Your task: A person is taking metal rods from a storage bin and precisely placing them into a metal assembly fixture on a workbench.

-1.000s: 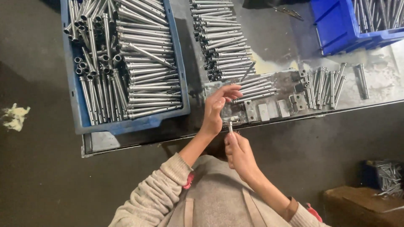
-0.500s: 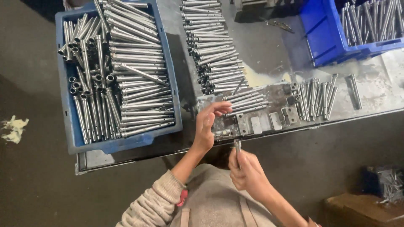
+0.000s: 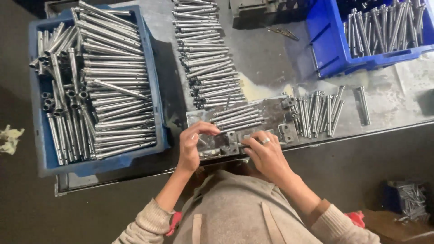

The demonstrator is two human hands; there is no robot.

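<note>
My left hand (image 3: 193,145) lies with bent fingers on the left end of a grey metal fixture plate (image 3: 270,110) at the table's near edge. A thin rod shows under its palm, and I cannot tell if the fingers grip it. My right hand (image 3: 266,156), with a ring on one finger, pinches a small metal pin (image 3: 244,145) against the fixture's clamp blocks (image 3: 233,138). A few short steel rods (image 3: 236,117) lie on the plate just beyond both hands.
A blue crate (image 3: 43,151) full of long steel tubes (image 3: 113,90) stands at the left. Rods lie in a long row (image 3: 203,58) in the middle and a short group (image 3: 316,113) at the right. A second blue bin (image 3: 326,49) stands far right. A box of metal parts (image 3: 407,199) is on the floor.
My right hand held the pin upright near my body, then brought it forward onto the fixture. My left hand drew back from the short rods to the plate's left end.
</note>
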